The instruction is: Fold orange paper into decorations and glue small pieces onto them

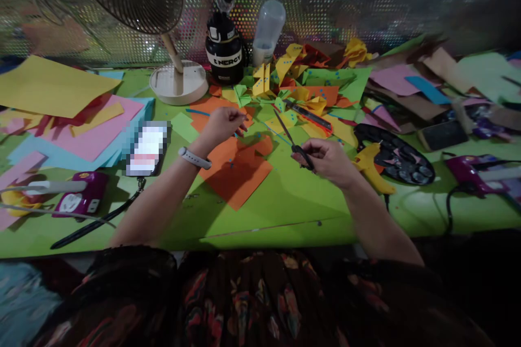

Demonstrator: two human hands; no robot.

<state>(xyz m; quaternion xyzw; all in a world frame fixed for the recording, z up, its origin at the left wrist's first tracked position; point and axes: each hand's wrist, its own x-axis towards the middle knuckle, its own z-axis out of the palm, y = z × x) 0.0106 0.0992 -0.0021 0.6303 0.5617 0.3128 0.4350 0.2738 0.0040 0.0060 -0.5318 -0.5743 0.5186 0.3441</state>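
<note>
In my right hand [323, 160] is a pair of dark-handled scissors [300, 152], its blades pointing up and to the left over the green table. My left hand [226, 127] hovers above orange paper [238, 181], fingers curled together; whatever they may pinch is too small to make out. Beneath and in front of that hand lie more orange sheets and a thin blue paper strip [198, 112]. Beyond the scissors' tips rests a cutter knife [308, 115] with an orange-red edge, among yellow and green scraps sprinkled with tiny blue bits.
A phone [148, 147], stacked coloured paper [109, 130] and a purple power strip [81, 193] lie left. Behind stand a fan [179, 84], a black bottle [224, 54] and a clear bottle [268, 27]. On the right are a yellow glue gun [374, 165] and a black tray [407, 160].
</note>
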